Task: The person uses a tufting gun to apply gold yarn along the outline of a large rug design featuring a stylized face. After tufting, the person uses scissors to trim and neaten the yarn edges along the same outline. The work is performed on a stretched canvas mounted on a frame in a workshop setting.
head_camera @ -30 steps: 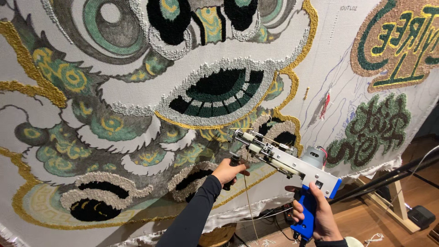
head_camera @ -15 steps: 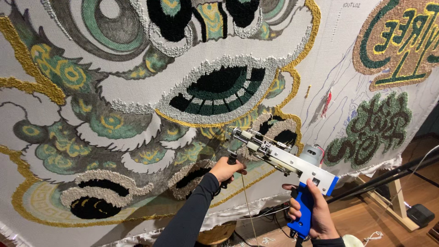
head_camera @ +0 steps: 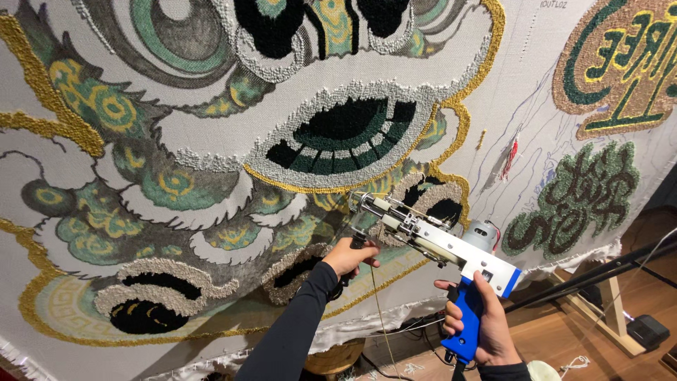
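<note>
My tufting gun [head_camera: 430,240] slants from lower right up-left, its tip against the stretched cloth [head_camera: 536,106] near the lower hem. My right hand [head_camera: 476,324] clenches the blue grip; my left hand [head_camera: 347,257] grasps the front handle.

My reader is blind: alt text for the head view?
Two hands hold a tufting gun against a large tufted rug: the left hand grips its front handle, the right hand its blue grip.
</note>
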